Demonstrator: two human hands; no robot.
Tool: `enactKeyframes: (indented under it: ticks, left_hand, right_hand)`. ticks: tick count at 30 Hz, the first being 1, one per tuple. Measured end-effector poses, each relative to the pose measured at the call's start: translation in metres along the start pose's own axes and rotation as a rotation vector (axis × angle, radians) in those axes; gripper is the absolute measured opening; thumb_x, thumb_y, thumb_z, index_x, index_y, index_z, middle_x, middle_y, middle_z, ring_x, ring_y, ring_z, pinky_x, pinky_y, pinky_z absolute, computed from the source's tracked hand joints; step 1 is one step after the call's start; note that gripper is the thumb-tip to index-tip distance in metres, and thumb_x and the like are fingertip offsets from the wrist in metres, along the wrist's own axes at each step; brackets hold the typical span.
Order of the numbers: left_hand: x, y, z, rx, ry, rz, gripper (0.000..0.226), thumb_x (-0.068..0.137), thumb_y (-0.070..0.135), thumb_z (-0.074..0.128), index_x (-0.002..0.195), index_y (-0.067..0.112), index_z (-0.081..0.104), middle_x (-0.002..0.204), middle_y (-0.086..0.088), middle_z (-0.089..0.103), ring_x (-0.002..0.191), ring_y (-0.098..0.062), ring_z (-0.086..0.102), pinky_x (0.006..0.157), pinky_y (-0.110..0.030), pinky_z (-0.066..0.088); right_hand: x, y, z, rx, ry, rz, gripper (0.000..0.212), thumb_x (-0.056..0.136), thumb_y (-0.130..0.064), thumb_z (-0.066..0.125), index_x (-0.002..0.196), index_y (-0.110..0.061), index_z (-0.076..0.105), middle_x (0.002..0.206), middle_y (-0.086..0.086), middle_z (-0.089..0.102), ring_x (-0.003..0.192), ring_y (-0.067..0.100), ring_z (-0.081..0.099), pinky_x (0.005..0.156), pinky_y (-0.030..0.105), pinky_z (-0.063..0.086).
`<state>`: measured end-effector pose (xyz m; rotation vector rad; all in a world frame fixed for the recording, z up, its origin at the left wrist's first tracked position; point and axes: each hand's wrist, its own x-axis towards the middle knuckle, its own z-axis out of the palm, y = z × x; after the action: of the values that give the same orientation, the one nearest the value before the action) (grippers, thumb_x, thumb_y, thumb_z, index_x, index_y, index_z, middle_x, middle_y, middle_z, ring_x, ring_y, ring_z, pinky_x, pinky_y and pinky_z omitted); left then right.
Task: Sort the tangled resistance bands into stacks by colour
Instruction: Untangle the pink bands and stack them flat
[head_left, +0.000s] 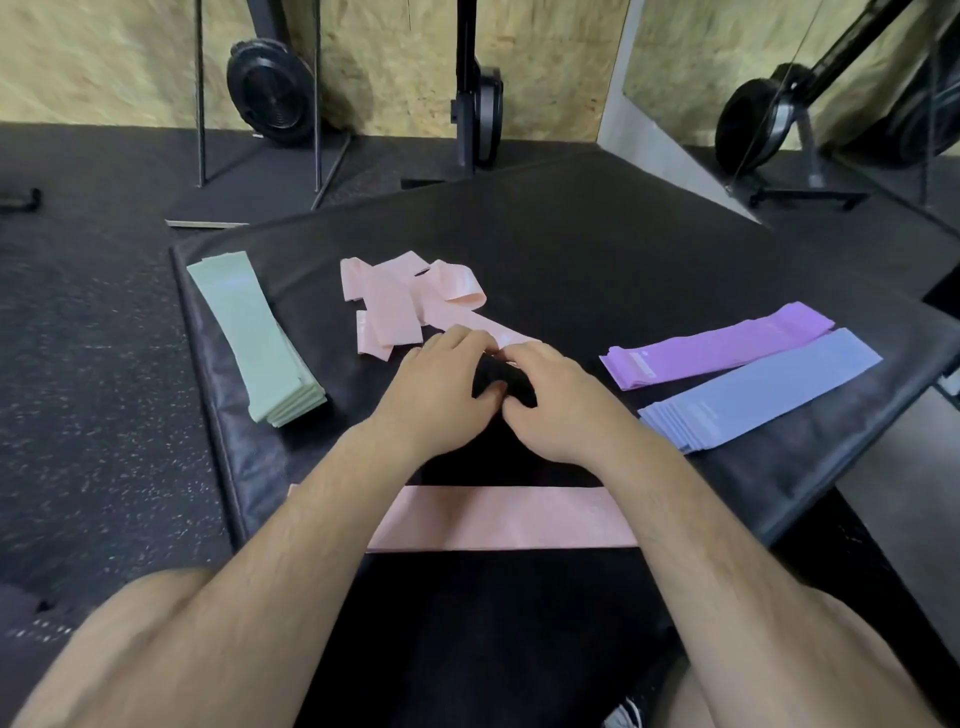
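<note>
Left hand (441, 387), right hand (558, 408) together on mat (571, 249), both pinching near end of pink band (506, 332) trailing from pink tangle (395, 301); green stack (260, 338) far left; purple stack (717, 348), blue stack (758, 397) right; pink stack (498, 519) nearest.

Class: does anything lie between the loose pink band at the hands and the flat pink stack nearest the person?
Nothing visible does. Only bare black mat lies between the loose pink band and the pink stack; the person's forearms cross above it. The green stack sits left, the purple stack and blue stack right.
</note>
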<state>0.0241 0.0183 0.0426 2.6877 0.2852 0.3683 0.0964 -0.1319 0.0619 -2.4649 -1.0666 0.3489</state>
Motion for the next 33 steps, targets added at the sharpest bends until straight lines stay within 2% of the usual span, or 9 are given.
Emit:
enactKeyframes:
  ticks: [7,13,15,17,19,20,24,30,33]
  left_hand:
    - [0.003,-0.006,0.006,0.003,-0.026,-0.028,0.026,0.092,0.028,0.056,0.117,0.023,0.058,0.116,0.005,0.057,0.106,-0.020,0.054,0.092,-0.041,0.043]
    - [0.003,-0.001,0.004,-0.008,-0.031,-0.032,0.022,0.092,0.031,0.055,0.113,0.024,0.058,0.112,0.007,0.057,0.103,-0.019,0.054,0.090,-0.039,0.044]
    - [0.000,0.000,0.005,-0.002,-0.031,-0.040,0.023,0.092,0.030,0.055,0.113,0.024,0.059,0.113,0.007,0.057,0.103,-0.019,0.053,0.090,-0.038,0.044]
    - [-0.002,0.002,0.007,0.008,-0.036,-0.037,0.024,0.091,0.030,0.055,0.114,0.023,0.059,0.113,0.006,0.057,0.103,-0.019,0.054,0.089,-0.039,0.045]
    - [-0.003,0.003,0.009,0.010,-0.041,-0.042,0.023,0.091,0.029,0.054,0.113,0.023,0.060,0.112,0.007,0.057,0.103,-0.019,0.055,0.089,-0.039,0.046]
    - [-0.004,0.003,0.009,0.008,-0.043,-0.046,0.023,0.091,0.029,0.054,0.112,0.024,0.060,0.112,0.007,0.058,0.103,-0.018,0.055,0.089,-0.039,0.046]
    - [-0.005,0.005,0.007,0.008,-0.040,-0.059,0.021,0.091,0.030,0.054,0.110,0.024,0.060,0.113,0.007,0.058,0.103,-0.019,0.055,0.089,-0.039,0.046]
    - [-0.008,0.008,0.004,0.016,-0.071,-0.069,0.024,0.089,0.023,0.054,0.112,0.020,0.060,0.114,0.006,0.058,0.103,-0.020,0.054,0.090,-0.039,0.045]
    - [-0.009,0.008,0.001,-0.014,-0.069,-0.085,0.029,0.090,0.022,0.055,0.119,0.020,0.057,0.116,0.004,0.058,0.104,-0.022,0.056,0.090,-0.040,0.047]
  right_hand:
    - [0.017,0.003,0.006,0.031,-0.059,0.051,0.044,0.091,-0.029,0.053,0.134,-0.033,0.048,0.134,-0.013,0.053,0.112,0.020,0.057,0.091,0.043,0.053]
    - [0.023,0.011,0.011,-0.050,0.013,0.061,0.018,0.093,-0.028,0.052,0.110,-0.026,0.056,0.107,-0.008,0.058,0.094,0.018,0.059,0.076,0.037,0.053]
    - [0.023,0.013,0.016,-0.077,0.013,0.034,0.021,0.093,-0.028,0.050,0.113,-0.026,0.057,0.111,-0.006,0.058,0.105,0.019,0.056,0.083,0.041,0.054]
    - [0.022,0.016,0.020,-0.118,-0.007,0.030,0.030,0.097,-0.027,0.048,0.126,-0.023,0.057,0.133,-0.002,0.052,0.128,0.023,0.046,0.098,0.043,0.049]
    - [0.023,0.017,0.021,-0.108,-0.033,0.083,0.038,0.101,-0.028,0.047,0.138,-0.023,0.052,0.161,0.003,0.028,0.152,0.027,0.019,0.115,0.045,0.035]
    - [0.023,0.017,0.020,-0.087,-0.046,0.097,0.039,0.101,-0.028,0.046,0.139,-0.025,0.051,0.165,0.001,0.021,0.155,0.027,0.010,0.118,0.046,0.030]
    - [0.023,0.014,0.018,-0.111,-0.019,0.049,0.028,0.097,-0.024,0.043,0.122,-0.024,0.056,0.133,-0.008,0.050,0.132,0.024,0.039,0.097,0.042,0.044]
    - [0.021,0.011,0.011,-0.178,0.034,0.056,0.027,0.102,-0.022,0.041,0.127,-0.014,0.050,0.124,-0.003,0.051,0.118,0.024,0.043,0.087,0.040,0.046]
    - [0.019,0.015,0.011,-0.176,0.041,0.058,0.014,0.103,-0.023,0.041,0.109,-0.016,0.052,0.111,-0.003,0.054,0.112,0.024,0.046,0.087,0.042,0.048]
